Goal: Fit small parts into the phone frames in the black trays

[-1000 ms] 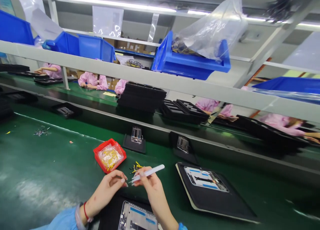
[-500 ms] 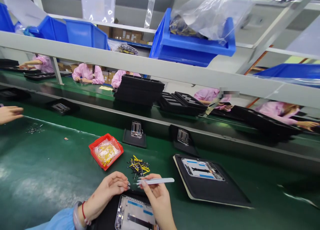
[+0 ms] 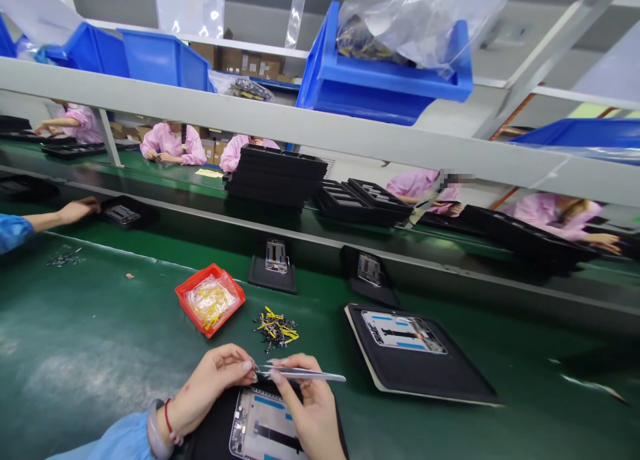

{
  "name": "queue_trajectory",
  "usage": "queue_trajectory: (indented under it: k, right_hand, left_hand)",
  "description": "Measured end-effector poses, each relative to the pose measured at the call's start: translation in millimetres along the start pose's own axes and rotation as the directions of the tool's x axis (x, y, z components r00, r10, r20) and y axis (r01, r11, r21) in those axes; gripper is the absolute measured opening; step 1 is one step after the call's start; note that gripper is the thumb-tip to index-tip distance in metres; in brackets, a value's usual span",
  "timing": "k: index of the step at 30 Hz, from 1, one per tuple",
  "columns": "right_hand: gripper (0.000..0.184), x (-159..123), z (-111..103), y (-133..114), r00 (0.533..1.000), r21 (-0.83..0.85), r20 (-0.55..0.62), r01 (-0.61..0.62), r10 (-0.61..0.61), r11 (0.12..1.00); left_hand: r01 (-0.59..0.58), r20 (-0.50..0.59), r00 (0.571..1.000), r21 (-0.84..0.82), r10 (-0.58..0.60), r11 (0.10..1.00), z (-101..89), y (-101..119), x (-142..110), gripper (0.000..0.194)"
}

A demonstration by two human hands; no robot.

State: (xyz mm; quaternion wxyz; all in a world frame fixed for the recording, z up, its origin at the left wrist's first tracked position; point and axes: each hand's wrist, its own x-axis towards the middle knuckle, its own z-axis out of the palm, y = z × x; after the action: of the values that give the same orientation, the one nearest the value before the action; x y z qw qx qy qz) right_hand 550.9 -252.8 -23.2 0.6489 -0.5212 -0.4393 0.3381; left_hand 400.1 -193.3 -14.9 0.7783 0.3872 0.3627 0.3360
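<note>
My right hand [image 3: 307, 410] is closed round white tweezers [image 3: 305, 375], whose tips point left toward my left hand [image 3: 215, 383]. The left fingers are pinched together at the tweezer tips; what they hold is too small to make out. Below both hands lies a phone frame [image 3: 267, 430] on a black tray. A small heap of yellow and black parts [image 3: 275, 329] lies on the green mat just beyond my hands. A red tray [image 3: 210, 299] with a bag of yellow parts sits to its left.
A second phone frame on a black tray [image 3: 417, 360] lies to the right. Two smaller trays with frames [image 3: 273, 268] ride the belt behind. A co-worker's hand [image 3: 75, 211] reaches to a tray at far left. Stacked black trays [image 3: 277, 175] and blue bins [image 3: 380, 80] stand farther back.
The view has tilted down a little. My right hand lowered the tweezers to lie flatter, tips against my left fingers. A co-worker's arm has reached farther in at the left.
</note>
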Motion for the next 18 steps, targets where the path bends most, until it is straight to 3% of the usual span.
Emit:
queue_trajectory:
  k: [10, 18]
  right_hand:
    - [0.021, 2.7, -9.5, 6.1, 0.981, -0.161, 0.148, 0.148, -0.125, 0.976]
    - [0.018, 2.4, -9.2, -0.4, 0.98, -0.137, 0.17, 0.132, -0.108, 0.982]
  left_hand:
    - [0.013, 0.004, 1.0, 0.07, -0.013, 0.997, -0.8, -3.4, 1.3, 0.049]
    - [0.011, -0.019, 1.0, 0.073, -0.009, 0.997, -0.9, -3.0, 0.7, 0.047]
